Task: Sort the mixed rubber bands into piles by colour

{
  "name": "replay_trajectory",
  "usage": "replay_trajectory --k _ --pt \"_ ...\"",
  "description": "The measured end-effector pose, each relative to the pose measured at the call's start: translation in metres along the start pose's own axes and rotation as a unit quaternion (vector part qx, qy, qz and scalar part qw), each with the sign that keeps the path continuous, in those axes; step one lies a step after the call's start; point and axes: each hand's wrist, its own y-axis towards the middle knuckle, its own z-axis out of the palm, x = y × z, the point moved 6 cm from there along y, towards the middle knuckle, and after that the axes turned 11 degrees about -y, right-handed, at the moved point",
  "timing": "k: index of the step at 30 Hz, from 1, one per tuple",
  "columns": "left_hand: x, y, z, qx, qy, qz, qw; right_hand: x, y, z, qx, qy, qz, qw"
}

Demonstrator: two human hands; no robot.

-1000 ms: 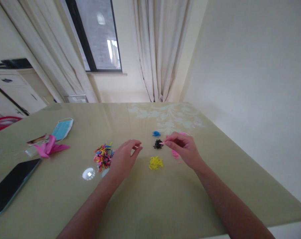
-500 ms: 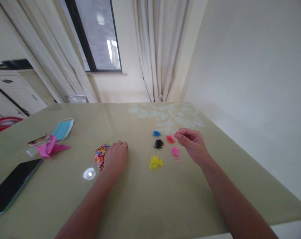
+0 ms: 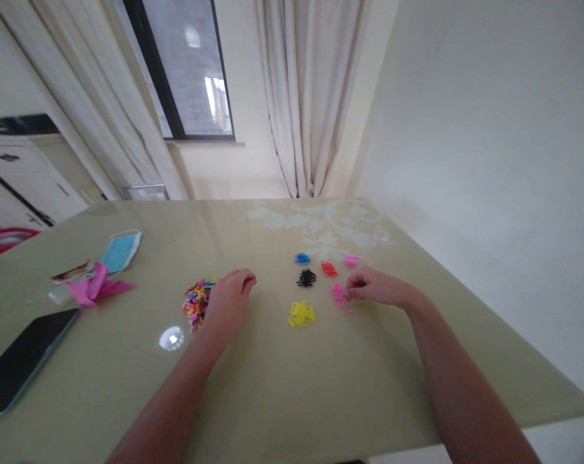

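Right hand [image 3: 375, 285], grip narrowly pinched at pink pile [image 3: 338, 294], left hand [image 3: 227, 300] curled, grip unclear

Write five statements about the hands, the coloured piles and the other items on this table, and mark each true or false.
1. The yellow pile lies nearer the camera than the black pile. True.
2. A hand is at the black pile. False: the right hand is at the nearer pink pile.
3. The red pile sits between the black pile and the farther pink pile. True.
4. The phone rests on the face mask. False: they lie apart.
5. The left hand is beside the mixed-colour pile. True.
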Motion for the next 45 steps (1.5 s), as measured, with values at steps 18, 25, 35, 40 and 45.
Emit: replay_trajectory --k 18,25,35,40,45 --pt "-0.029 -0.010 0.026 0.096 -0.471 -0.017 0.877 0.047 0.007 -0.001 -0.141 0.013 -0.045 0.989" --pt "-0.040 -0.016 0.030 0.120 -0.496 -0.012 0.860 0.104 0.010 0.035 -0.225 0.102 -0.138 0.959" --pt "-0.045 -0.020 0.032 0.141 -0.487 -0.015 0.862 0.111 0.002 0.033 -0.281 0.055 -0.168 0.943" --pt "-0.040 -0.015 0.023 0.108 -0.445 0.004 0.889 0.107 -0.006 0.016 -0.323 0.090 -0.158 0.929" --pt "-0.019 -0.009 -0.005 -0.018 -0.040 0.013 0.999 0.103 -0.020 -0.003 -0.345 0.226 -0.160 0.897"
